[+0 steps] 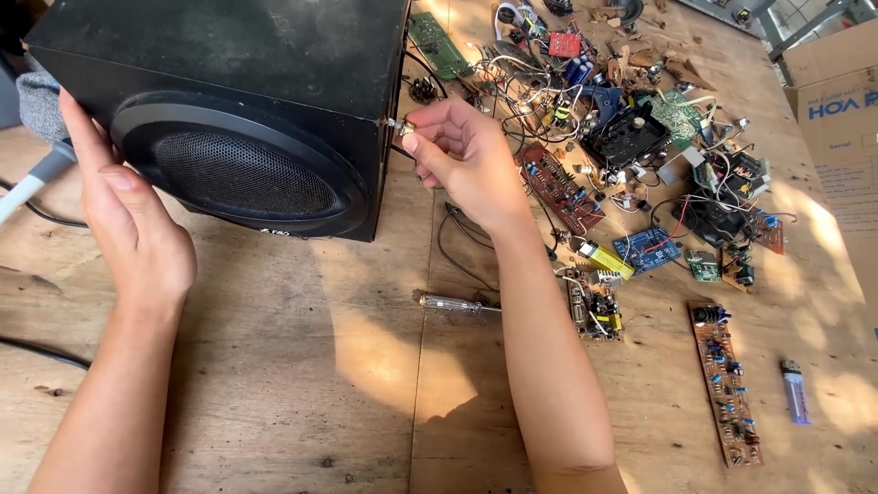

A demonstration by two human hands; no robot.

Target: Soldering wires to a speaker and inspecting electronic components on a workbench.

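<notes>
A large black speaker box (pixel 274 55) lies on its side on the wooden table (pixel 320 366), its round mesh cone (pixel 240 169) facing me. My left hand (pixel 123 215) rests flat against the box's left front edge, fingers together. My right hand (pixel 457 155) is at the box's right edge, fingertips pinched on a small metal part (pixel 399 124) sticking out of the cabinet's side.
A clear-handled screwdriver (pixel 453 304) lies in front of my right arm. Several circuit boards, wires and loose parts are strewn at the right, with a long brown board (pixel 725 384) and a purple lighter (pixel 794 391). A cardboard box (pixel 837 101) stands far right. Black cables run along the left edge.
</notes>
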